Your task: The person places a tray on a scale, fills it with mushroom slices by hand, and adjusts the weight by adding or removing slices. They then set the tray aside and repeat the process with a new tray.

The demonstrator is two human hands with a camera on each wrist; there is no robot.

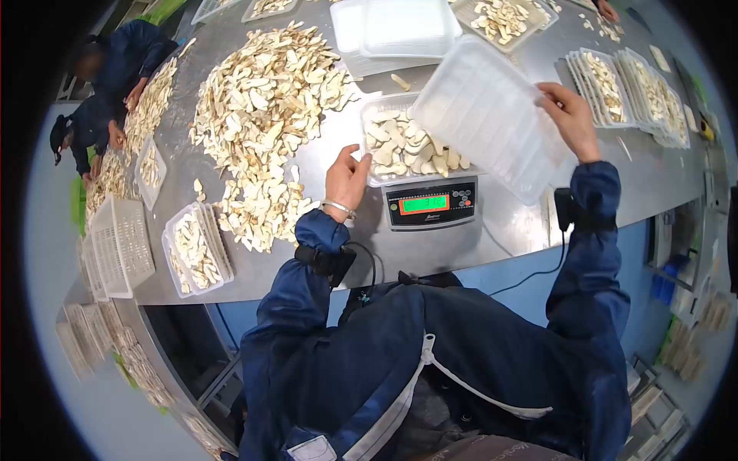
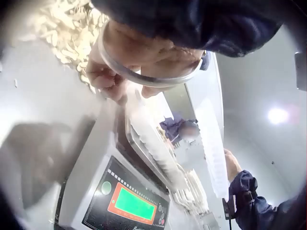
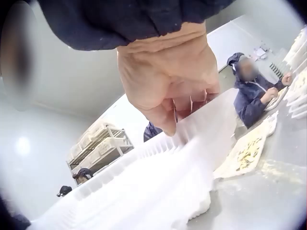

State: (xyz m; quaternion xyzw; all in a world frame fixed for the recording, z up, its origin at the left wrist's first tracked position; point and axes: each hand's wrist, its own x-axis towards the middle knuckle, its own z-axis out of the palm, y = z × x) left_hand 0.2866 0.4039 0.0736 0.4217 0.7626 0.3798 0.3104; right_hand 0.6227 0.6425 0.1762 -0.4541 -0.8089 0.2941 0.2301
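A clear plastic tray (image 1: 374, 175) filled with pale sliced mushrooms (image 1: 403, 142) sits on a digital scale (image 1: 430, 218) with a lit green display. My left hand (image 1: 347, 183) pinches this tray's left rim; the left wrist view shows the fingers (image 2: 110, 79) curled at its corner. Up in the air, my right hand (image 1: 570, 119) grips a frosted, ribbed plastic tray (image 1: 484, 115) by its edge. That tray is tilted and overlaps the right part of the filled one in the head view. The thumb lies on one face of it in the right wrist view, fingers behind.
A large heap of mushroom slices (image 1: 269, 92) covers the steel table (image 1: 307, 273) to the left. Stacked filled trays (image 1: 196, 253) stand front left, with more tray stacks (image 1: 653, 96) at right. Frosted trays (image 1: 407, 27) lie behind the scale. Other people (image 1: 127, 65) work around the table.
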